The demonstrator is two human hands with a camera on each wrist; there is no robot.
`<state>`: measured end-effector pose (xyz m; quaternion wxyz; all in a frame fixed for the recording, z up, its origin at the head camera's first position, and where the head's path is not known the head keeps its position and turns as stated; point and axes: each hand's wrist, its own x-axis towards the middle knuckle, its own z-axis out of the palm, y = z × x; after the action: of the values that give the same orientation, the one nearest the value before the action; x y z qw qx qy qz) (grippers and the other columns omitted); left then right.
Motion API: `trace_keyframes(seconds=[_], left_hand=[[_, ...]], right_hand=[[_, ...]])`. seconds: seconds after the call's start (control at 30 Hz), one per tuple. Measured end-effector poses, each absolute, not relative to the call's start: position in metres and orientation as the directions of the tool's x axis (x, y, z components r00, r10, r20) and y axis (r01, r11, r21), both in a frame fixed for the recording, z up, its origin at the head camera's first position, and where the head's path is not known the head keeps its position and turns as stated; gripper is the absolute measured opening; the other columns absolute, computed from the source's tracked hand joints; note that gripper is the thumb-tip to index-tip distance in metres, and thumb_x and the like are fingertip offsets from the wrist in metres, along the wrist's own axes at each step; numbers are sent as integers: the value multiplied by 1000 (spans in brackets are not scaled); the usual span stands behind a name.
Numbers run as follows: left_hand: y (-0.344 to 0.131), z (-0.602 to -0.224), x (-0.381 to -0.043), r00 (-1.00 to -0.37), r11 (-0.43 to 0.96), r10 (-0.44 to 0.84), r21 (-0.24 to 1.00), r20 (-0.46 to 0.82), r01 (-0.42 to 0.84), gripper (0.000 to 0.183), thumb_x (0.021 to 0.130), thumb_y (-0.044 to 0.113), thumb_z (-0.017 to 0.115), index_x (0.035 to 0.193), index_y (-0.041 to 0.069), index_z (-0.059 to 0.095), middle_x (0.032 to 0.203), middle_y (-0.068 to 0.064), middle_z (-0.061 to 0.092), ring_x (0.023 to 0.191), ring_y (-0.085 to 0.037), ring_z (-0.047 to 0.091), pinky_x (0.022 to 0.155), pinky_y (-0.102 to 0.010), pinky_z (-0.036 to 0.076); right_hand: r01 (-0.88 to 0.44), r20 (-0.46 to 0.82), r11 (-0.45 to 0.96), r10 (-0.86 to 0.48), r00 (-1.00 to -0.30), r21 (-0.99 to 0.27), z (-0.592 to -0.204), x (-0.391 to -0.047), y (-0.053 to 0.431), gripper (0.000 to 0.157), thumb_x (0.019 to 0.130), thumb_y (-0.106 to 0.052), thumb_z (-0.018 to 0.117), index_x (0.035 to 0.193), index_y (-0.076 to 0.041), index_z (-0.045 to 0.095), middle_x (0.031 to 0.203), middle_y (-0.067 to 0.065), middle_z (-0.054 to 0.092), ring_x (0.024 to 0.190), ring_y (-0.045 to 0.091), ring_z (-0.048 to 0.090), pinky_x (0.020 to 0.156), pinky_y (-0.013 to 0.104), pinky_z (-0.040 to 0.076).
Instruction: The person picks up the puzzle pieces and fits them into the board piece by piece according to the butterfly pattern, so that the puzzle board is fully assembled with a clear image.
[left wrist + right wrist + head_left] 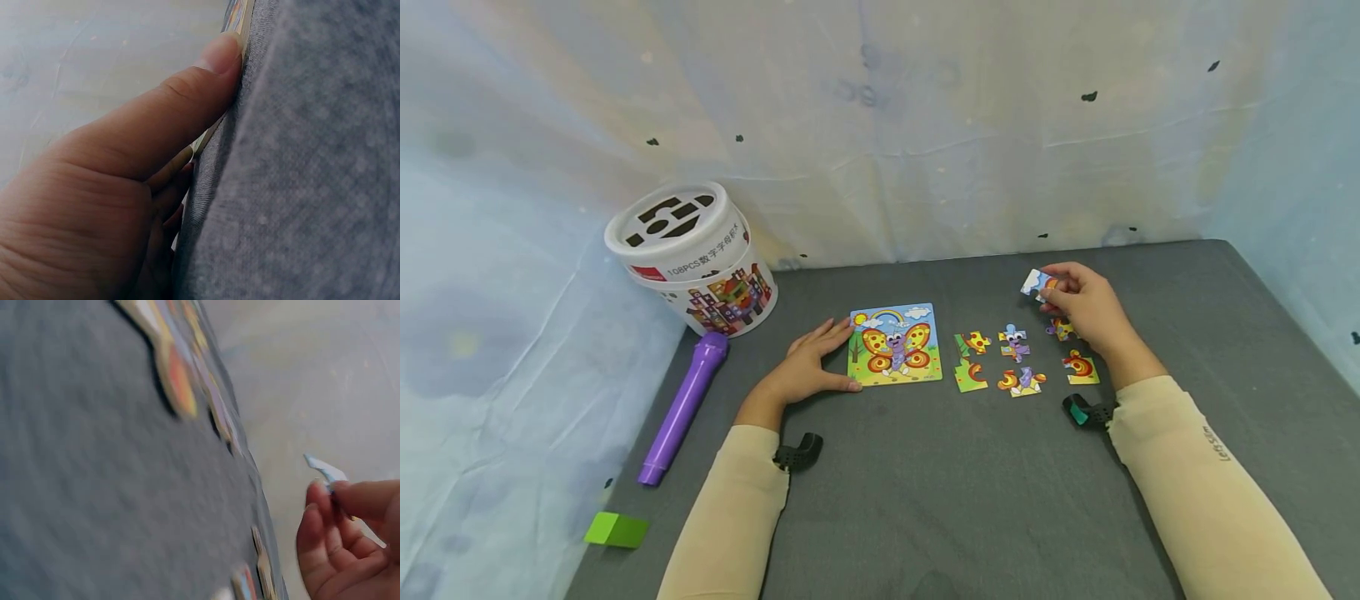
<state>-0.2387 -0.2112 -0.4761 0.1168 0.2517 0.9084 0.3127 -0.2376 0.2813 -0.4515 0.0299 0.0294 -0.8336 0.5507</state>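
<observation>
In the head view, my right hand (1093, 312) pinches a blue and white jigsaw piece (1032, 281) between thumb and fingers, lifted off the table. The same piece (325, 470) shows edge-on in the right wrist view. My left hand (808, 367) rests at the left side of a square butterfly picture board (898, 379), its thumb (187, 106) at the board's edge. Between the hands lie several loose jigsaw pieces, apart from each other: a green and yellow corner (968, 379), a purple body piece (1014, 335) and a red-orange wing piece (1081, 368) among them.
A white lidded tub (700, 258) of blocks stands at the back left. A purple stick (685, 412) lies in front of it, touching or nearly touching. Nearer, a green block (617, 530) sits by the left edge of the grey table (970, 500). A draped sheet (925, 167) rises behind.
</observation>
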Motion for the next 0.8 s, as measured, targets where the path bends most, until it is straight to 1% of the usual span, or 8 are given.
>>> trace_keyframes(seconds=[0.1, 0.2, 0.33, 0.4, 0.5, 0.6, 0.7, 0.8], left_hand=[[-212, -480, -241, -846, 674, 530, 630, -50, 385, 114, 84, 55, 93, 173, 17, 34, 179, 3, 23, 166, -28, 6, 126, -62, 2], [-213, -483, -243, -844, 664, 534, 640, -44, 387, 116, 83, 59, 93, 174, 18, 33, 179, 3, 23, 166, -28, 6, 127, -60, 1], [-213, -484, -244, -843, 661, 536, 643, -46, 386, 114, 84, 57, 92, 173, 18, 33, 179, 4, 23, 166, -27, 6, 127, -61, 1], [-212, -481, -243, -844, 669, 534, 639, -56, 381, 112, 85, 54, 93, 173, 18, 33, 179, 4, 23, 166, -27, 6, 127, -62, 2], [-211, -479, -241, -845, 676, 530, 634, -66, 375, 112, 86, 52, 93, 173, 18, 33, 179, 4, 23, 166, -26, 6, 127, -61, 1], [-213, -481, -242, -844, 665, 533, 644, -54, 378, 114, 84, 59, 92, 173, 19, 33, 179, 4, 23, 166, -25, 6, 127, -59, 0], [-215, -484, -242, -843, 655, 536, 651, -42, 383, 116, 83, 64, 90, 173, 19, 33, 179, 4, 23, 166, -24, 6, 127, -59, 0], [-215, -483, -242, -841, 649, 540, 653, -34, 391, 116, 83, 62, 91, 173, 17, 34, 179, 1, 24, 166, -27, 6, 126, -62, 0]], right_hand=[[-87, 61, 343, -83, -995, -935, -444, -236, 274, 58, 113, -6, 60, 168, -6, 42, 106, 21, 57, 95, 26, 72, 84, 35, 62], [-57, 12, 307, -146, -989, -950, -439, -234, 266, 54, 114, -6, 59, 165, -2, 44, 116, 26, 60, 97, 23, 73, 89, 38, 62], [-32, -34, 314, -201, -979, -949, -434, -230, 254, 34, 114, -19, 63, 137, 6, 59, 119, 26, 65, 106, 30, 70, 95, 42, 58], [-34, -45, 342, -222, -974, -939, -433, -227, 248, 33, 112, -26, 67, 124, 5, 62, 115, 24, 65, 105, 36, 64, 92, 44, 54], [-68, -36, 400, -246, -969, -914, -434, -225, 237, 32, 109, -29, 72, 113, 2, 68, 107, 19, 66, 96, 38, 55, 80, 45, 48], [-118, -6, 420, -282, -959, -900, -436, -224, 224, 25, 108, -24, 75, 117, -1, 72, 102, 16, 65, 85, 32, 53, 72, 40, 46], [-155, 23, 398, -318, -948, -904, -439, -225, 212, 27, 108, -18, 74, 129, -2, 70, 95, 15, 61, 76, 31, 52, 65, 38, 46], [-159, 31, 362, -335, -942, -918, -441, -225, 202, 29, 110, -15, 70, 136, -4, 67, 93, 17, 63, 76, 34, 58, 67, 39, 51]])
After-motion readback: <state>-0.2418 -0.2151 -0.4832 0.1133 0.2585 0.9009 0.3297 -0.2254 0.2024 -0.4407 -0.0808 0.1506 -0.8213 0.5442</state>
